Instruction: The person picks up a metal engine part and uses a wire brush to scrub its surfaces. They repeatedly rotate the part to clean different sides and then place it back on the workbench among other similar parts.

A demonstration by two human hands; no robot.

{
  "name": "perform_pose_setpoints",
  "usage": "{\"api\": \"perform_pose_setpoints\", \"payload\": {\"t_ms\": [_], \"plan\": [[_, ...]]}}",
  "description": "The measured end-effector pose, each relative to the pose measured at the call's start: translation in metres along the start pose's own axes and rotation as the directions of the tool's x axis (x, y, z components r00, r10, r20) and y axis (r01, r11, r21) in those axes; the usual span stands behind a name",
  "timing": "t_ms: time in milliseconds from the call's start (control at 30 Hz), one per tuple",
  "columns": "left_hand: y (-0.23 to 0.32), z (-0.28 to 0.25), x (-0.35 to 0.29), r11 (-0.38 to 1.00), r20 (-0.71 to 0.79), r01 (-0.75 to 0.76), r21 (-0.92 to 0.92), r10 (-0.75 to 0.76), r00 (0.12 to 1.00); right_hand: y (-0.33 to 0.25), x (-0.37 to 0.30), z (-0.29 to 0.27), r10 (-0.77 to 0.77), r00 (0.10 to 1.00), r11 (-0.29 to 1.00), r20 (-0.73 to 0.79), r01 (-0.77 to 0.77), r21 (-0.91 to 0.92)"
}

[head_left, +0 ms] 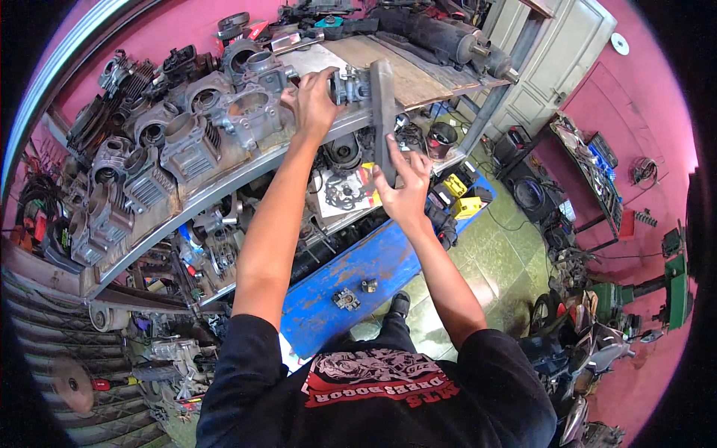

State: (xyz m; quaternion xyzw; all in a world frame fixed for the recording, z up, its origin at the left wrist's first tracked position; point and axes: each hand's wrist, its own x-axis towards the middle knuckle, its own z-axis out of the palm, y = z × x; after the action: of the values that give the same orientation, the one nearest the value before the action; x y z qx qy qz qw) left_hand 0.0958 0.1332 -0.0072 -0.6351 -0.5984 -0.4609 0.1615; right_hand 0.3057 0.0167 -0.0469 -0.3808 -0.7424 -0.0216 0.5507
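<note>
My left hand (312, 106) is closed on a small silver metal engine part (354, 86) at the bench's front edge. Its fingers curl over the part's left side, and its underside is hidden. In my right hand (405, 179) is the lower end of a long grey rectangular bar (382, 112), gripped between thumb and fingers. The bar stands nearly lengthwise away from me, its far end beside the metal part. Whether the two touch cannot be made out. Left of my left hand, a cylinder block (252, 116) rests on the bench.
Several more engine cylinders (187, 145) crowd the metal-edged bench (213, 196) on the left. Behind lies a wooden board (411, 71) with a dark exhaust muffler (441, 37). Below are a blue bench (321, 302) with small metal parts (346, 299), and a yellow case (468, 207).
</note>
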Motion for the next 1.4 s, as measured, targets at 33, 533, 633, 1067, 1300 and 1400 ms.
{"api": "perform_pose_setpoints", "payload": {"t_ms": [33, 533, 633, 1067, 1300, 1400], "plan": [[0.002, 0.0, 0.003, 1.0, 0.012, -0.019, 0.018, 0.019, 1.0, 0.003, 0.002, 0.0, 0.01, 1.0, 1.0, -0.004, -0.01, -0.004], [0.011, -0.008, 0.015, 0.978, 0.317, 0.208, -0.008, -0.195, 0.928, 0.023, 0.002, 0.022, 0.134, 0.99, 0.99, 0.048, -0.131, -0.056], [-0.006, -0.009, 0.013, 0.971, 0.344, 0.192, -0.144, -0.133, 0.929, 0.02, -0.001, 0.024, 0.126, 0.99, 0.991, 0.059, -0.123, -0.047], [-0.046, 0.014, 0.037, 0.912, 0.509, 0.287, -0.293, -0.105, 0.854, 0.025, -0.008, 0.02, 0.151, 0.986, 0.988, 0.075, -0.151, -0.011], [-0.018, -0.012, 0.035, 0.92, 0.458, 0.323, -0.221, -0.194, 0.868, 0.028, -0.006, 0.023, 0.13, 0.99, 0.99, 0.055, -0.133, 0.046], [-0.021, 0.001, 0.028, 0.988, 0.175, 0.104, -0.116, -0.083, 0.981, 0.031, -0.006, 0.023, 0.089, 0.995, 0.996, 0.037, -0.09, 0.024]]}}
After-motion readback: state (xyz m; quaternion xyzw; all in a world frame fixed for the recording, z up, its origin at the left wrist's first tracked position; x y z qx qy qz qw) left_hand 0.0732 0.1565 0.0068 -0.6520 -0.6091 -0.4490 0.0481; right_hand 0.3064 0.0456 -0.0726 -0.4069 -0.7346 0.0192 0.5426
